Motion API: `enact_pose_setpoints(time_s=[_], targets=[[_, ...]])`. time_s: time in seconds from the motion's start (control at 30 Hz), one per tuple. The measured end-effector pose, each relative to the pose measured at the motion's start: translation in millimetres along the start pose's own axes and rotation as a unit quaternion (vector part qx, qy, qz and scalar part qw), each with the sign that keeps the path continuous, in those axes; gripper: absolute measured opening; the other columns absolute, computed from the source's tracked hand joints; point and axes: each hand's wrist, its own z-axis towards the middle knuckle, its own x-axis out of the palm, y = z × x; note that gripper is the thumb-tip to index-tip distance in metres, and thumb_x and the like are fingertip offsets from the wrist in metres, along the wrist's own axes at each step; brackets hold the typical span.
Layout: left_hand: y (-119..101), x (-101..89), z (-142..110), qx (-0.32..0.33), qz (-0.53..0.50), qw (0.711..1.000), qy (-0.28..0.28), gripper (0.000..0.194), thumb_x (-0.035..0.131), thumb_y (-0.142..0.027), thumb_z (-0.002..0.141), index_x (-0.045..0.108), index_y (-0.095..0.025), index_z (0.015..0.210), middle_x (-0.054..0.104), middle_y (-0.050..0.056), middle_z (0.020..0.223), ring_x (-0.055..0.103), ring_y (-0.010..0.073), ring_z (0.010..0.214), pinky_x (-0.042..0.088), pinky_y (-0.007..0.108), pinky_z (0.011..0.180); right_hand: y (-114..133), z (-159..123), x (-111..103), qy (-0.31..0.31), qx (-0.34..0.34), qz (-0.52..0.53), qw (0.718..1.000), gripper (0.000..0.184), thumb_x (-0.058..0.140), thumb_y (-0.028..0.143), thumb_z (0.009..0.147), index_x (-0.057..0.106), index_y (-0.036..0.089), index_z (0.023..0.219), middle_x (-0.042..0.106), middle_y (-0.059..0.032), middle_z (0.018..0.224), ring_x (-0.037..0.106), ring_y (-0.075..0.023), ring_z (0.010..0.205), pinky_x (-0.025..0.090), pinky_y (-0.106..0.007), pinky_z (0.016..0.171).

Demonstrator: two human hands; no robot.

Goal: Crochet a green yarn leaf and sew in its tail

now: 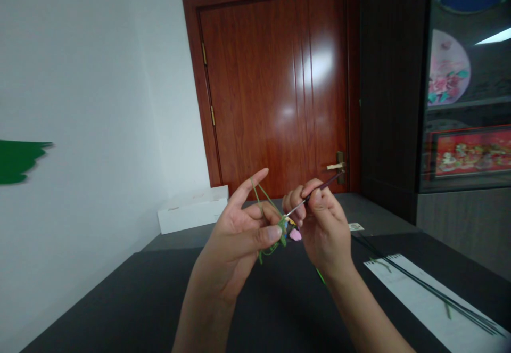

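Head view: my left hand [233, 230] and right hand [325, 225] are close together above the counter [80, 310], not touching that I can tell. My left hand pinches a small green crocheted piece [283, 229] between thumb and fingers, with green yarn [258, 196] running up over my raised index finger. My right hand grips a dark-handled crochet hook [325, 185] like a pen, its thin metal shaft reaching the piece. A pink bit [295, 234] sits just beside it. If my left fingers slacken, the yarn could lose tension and slip off my finger; a snag at the hook could split it. My fingers hide the hook's tip, so I cannot make out the stitches. To my right, dark green wire stems [439, 296] lie on a sheet of white paper [403, 289], and a white box [191, 210] sits farther off.
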Motion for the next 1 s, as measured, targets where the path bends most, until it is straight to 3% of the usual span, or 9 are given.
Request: enact_pose_setpoints(time_s=[0.17,0.27,0.4,0.57,0.7,1.0], targets=[[3.6,-2.4,4.6,0.049,0.064,0.996,-0.026,0.09,0.083,-0.007,0.075,0.039,-0.019,0.153,0.069,0.001,0.077,0.068,0.0185,0.077,0.055,0.032,0.077,6.9,2.4,0.9,0.035,0.189,0.041,0.98,0.028,0.065,0.037,0.094,0.056,0.019,0.075,0.046,0.0054,0.057,0.036,-0.0087,0.049,0.03,-0.023,0.049],[6.4,-1.1,6.6,0.071,0.086,0.993,-0.043,0.099,0.083,-0.008,0.074,0.03,-0.02,0.157,0.072,0.001,0.076,0.071,0.02,0.075,0.057,0.032,0.075,6.9,3.2,2.2,0.011,0.241,0.049,0.969,0.029,0.071,0.035,0.091,0.058,0.018,0.073,0.05,0.0055,0.059,0.037,-0.0064,0.049,0.031,-0.02,0.05],[6.7,1.5,5.0,0.079,0.108,0.987,-0.087,0.1,0.084,-0.006,0.073,0.03,-0.02,0.157,0.072,0.0,0.078,0.071,0.0175,0.08,0.055,0.027,0.076,-0.2,2.1,2.9,-0.014,0.208,0.057,0.976,0.027,0.079,0.033,0.086,0.059,0.019,0.073,0.059,0.0042,0.069,0.05,-0.0072,0.061,0.042,-0.017,0.06],[5.6,6.1,2.3,0.08,0.111,0.983,-0.124,0.099,0.084,-0.003,0.071,0.035,-0.022,0.154,0.073,0.001,0.082,0.068,0.0142,0.077,0.053,0.023,0.071,-8.2,-2.3,4.3,-0.028,0.091,-0.062,0.994,0.021,0.078,0.038,0.087,0.065,0.022,0.085,0.075,-0.001,0.092,0.068,-0.0148,0.089,0.051,-0.028,0.084],[5.5,9.5,3.3,0.093,0.119,0.979,-0.138,0.095,0.084,-0.003,0.07,0.04,-0.019,0.152,0.07,-0.003,0.075,0.067,0.0125,0.077,0.054,0.022,0.074,-7.2,-2.1,3.8,-0.036,0.071,-0.095,0.992,0.019,0.076,0.04,0.089,0.066,0.023,0.088,0.075,0.0014,0.081,0.067,-0.0129,0.073,0.051,-0.029,0.079],[7.2,10.2,4.9,0.127,0.133,0.97,-0.156,0.086,0.083,-0.007,0.072,0.045,-0.017,0.148,0.072,0.0,0.077,0.074,0.0198,0.088,0.057,0.03,0.085,-9.5,0.9,2.0,-0.053,0.118,-0.008,0.992,0.021,0.077,0.042,0.087,0.067,0.024,0.087,0.074,0.0023,0.08,0.065,-0.0109,0.072,0.048,-0.022,0.071]])
